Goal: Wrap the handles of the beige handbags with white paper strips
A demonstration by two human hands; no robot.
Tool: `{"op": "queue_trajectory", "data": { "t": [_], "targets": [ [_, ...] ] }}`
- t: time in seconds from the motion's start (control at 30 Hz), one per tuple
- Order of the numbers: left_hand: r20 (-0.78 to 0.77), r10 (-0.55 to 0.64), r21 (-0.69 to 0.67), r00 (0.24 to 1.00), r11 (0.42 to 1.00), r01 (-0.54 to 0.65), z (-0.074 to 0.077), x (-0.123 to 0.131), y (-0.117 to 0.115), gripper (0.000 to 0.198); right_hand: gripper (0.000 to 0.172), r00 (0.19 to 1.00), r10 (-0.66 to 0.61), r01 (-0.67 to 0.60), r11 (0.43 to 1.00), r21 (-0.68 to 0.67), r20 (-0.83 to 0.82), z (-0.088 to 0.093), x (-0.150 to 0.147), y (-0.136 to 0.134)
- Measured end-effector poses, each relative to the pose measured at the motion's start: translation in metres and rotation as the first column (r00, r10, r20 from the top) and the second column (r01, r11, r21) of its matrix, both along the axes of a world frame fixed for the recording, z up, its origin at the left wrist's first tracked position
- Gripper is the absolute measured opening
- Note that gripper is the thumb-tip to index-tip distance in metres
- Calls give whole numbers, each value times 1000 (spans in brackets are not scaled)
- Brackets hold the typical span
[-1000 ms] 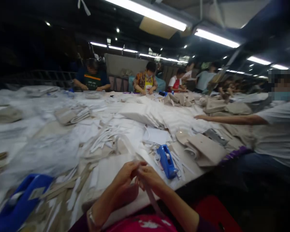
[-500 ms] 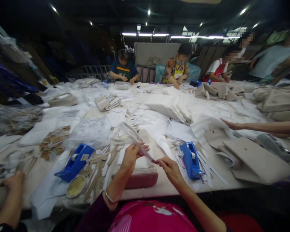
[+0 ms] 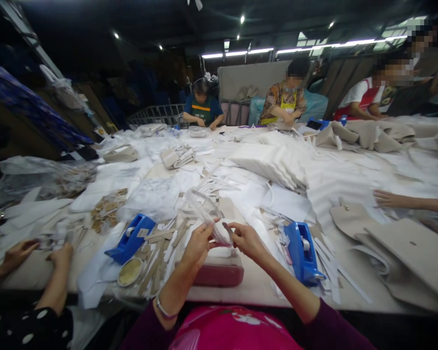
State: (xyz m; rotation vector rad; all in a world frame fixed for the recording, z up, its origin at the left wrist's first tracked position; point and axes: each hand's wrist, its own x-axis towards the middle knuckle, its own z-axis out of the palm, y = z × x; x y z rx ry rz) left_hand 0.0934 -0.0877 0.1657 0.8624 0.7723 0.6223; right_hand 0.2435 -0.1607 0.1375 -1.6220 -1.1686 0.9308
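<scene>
Over a handbag [image 3: 221,273] lying on the table, I hold a strap wrapped in clear plastic [image 3: 203,205], bent into a loop. My left hand [image 3: 199,241] is closed around its middle, fingers and thumb pinching it. My right hand [image 3: 247,239] pinches the strap's dark end, close to the left fingers. The handbag has a reddish-brown side toward me and a beige flap [image 3: 229,209] with a small metal clasp at the far side; white padding shows on it, partly hidden by my hands.
Blue tape dispensers stand left [image 3: 133,238] and right [image 3: 303,255]. Paper strips [image 3: 155,262] and a tape roll [image 3: 130,272] lie at left. Beige bags [image 3: 405,248] lie at right, a white foam stack [image 3: 268,163] beyond. Co-workers' hands [image 3: 58,255] reach in from both sides.
The strap has gone from stretched between my hands to a bent loop. My right hand has moved up and closer to my left. The camera view has turned slightly left.
</scene>
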Motion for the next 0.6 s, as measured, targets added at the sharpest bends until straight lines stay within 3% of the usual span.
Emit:
{"op": "queue_trajectory", "data": {
  "t": [0.07, 0.17, 0.4, 0.47, 0.6],
  "targets": [
    [4, -29, -64, 1000, 998, 30, 1, -4, 3, 44, 30, 974, 36, -62, 992, 107, 225, 3, 0, 0],
    [23, -85, -145, 996, 986, 87, 0, -10, 4, 39, 33, 923, 82, -160, 970, 182, 376, 1, 0, 0],
    [117, -64, -182, 991, 980, 85, -8, -16, -6, 36, 31, 923, 205, -287, 931, 227, 325, -5, -4, 7],
    [99, -12, -140, 995, 990, 26, -11, -14, -10, 38, 27, 956, 194, -248, 937, 248, 220, -4, -8, 5],
    [11, 130, 22, 991, 991, -130, -16, -10, -21, 36, 21, 996, -56, 39, 970, 240, 65, 4, -13, -4]
  ]
}}
